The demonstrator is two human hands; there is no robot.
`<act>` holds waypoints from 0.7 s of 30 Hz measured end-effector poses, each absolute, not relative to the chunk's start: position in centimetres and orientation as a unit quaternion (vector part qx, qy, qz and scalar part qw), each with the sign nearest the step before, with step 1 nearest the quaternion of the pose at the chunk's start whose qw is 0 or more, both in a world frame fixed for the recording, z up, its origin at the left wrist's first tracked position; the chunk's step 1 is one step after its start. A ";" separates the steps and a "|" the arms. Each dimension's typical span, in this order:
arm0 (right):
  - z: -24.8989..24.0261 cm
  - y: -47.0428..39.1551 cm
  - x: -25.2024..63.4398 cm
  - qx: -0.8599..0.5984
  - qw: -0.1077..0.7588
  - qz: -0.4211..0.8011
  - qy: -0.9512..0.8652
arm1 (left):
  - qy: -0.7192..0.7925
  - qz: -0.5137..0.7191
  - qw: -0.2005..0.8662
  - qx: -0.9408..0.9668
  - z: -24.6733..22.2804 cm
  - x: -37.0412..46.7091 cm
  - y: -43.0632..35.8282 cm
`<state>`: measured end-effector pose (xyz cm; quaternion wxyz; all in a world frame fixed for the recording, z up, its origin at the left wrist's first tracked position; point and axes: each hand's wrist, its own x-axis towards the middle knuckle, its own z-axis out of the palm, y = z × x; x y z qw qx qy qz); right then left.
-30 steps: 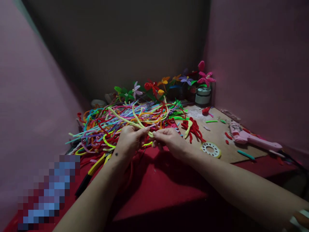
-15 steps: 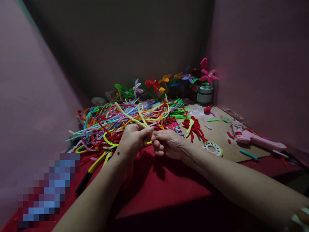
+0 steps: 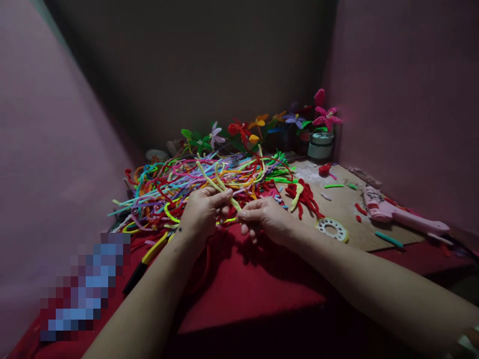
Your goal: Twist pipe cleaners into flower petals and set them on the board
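Observation:
Between my two hands is a pale yellow pipe cleaner, doubled or paired, with two loose ends pointing up and to the left. My left hand pinches it along its length with thumb and forefinger. At its lower end my right hand pinches it too, the other fingers curled loosely below. Right behind my hands lies a big tangled heap of coloured pipe cleaners. A bundle of red pipe cleaner pieces with a pale yellow piece on it lies right of my right hand.
Yellow-and-black handled pliers lie by my left forearm. On the board at right are a white ring-shaped spool, a pink glue gun and scraps. Pipe cleaner flowers and a jar stand at the back.
My hands have moved slightly apart, so a short stretch of the yellow pipe cleaner shows between them. Its loose ends have swung to the right. The view has shifted a little.

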<state>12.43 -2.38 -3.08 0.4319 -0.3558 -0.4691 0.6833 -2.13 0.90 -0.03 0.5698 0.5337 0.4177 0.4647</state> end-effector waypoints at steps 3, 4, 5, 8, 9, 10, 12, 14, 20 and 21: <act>-2.9 -2.4 12.5 -0.342 0.453 0.654 -0.500 | 0.418 0.444 0.583 0.536 0.0 -2.4 1.1; -2.8 -2.4 12.6 -0.335 0.463 0.645 -0.508 | 0.420 0.436 0.587 0.538 0.0 -2.4 1.1; -2.7 -2.4 12.6 -0.331 0.472 0.639 -0.510 | 0.423 0.427 0.588 0.541 0.0 -2.3 1.0; -2.7 -2.3 12.6 -0.335 0.481 0.642 -0.494 | 0.434 0.410 0.579 0.556 0.1 -1.9 0.5; -2.8 -2.2 12.6 -0.339 0.480 0.650 -0.482 | 0.436 0.408 0.575 0.560 0.1 -1.8 0.3; -2.9 -2.1 12.6 -0.341 0.479 0.661 -0.466 | 0.437 0.408 0.572 0.562 0.1 -1.6 0.2; -3.2 -2.0 12.5 -0.346 0.474 0.688 -0.427 | 0.440 0.410 0.570 0.560 0.1 -1.4 0.1; -3.4 -1.9 12.5 -0.350 0.467 0.709 -0.396 | 0.449 0.411 0.565 0.558 0.1 -1.3 0.1; -3.5 -2.0 12.2 -0.375 0.493 0.652 -0.438 | 0.470 0.440 0.527 0.554 0.3 -0.5 -0.6; -3.4 -2.0 12.1 -0.378 0.496 0.640 -0.449 | 0.478 0.443 0.512 0.560 0.5 -0.4 -0.7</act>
